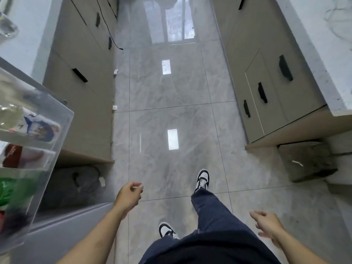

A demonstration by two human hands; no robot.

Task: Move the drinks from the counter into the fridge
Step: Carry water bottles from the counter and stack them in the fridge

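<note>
Underfoot, a glossy grey tiled floor [171,111] runs down the middle of a narrow kitchen, with beige cabinets [82,73] along the left side and more cabinets [266,88] with black handles along the right. A white counter [323,44] tops the right-hand run, and another counter [28,25] tops the left, where the base of a clear bottle [7,28] shows at the edge of the view. At the left, the clear shelf of the open fridge door [57,130] holds drinks: a pale bottle with a blue and white label [40,126], a red-labelled one [13,156] below it, and a green one [11,189] lower still, all blurred. Legs in dark jeans [213,216] and black-and-white shoes [202,180] stand mid-stride. Both hands are well apart and hold nothing: the left hand [129,195] hangs loosely curled near the fridge door, and the right hand [266,223] is spread and relaxed.
</note>
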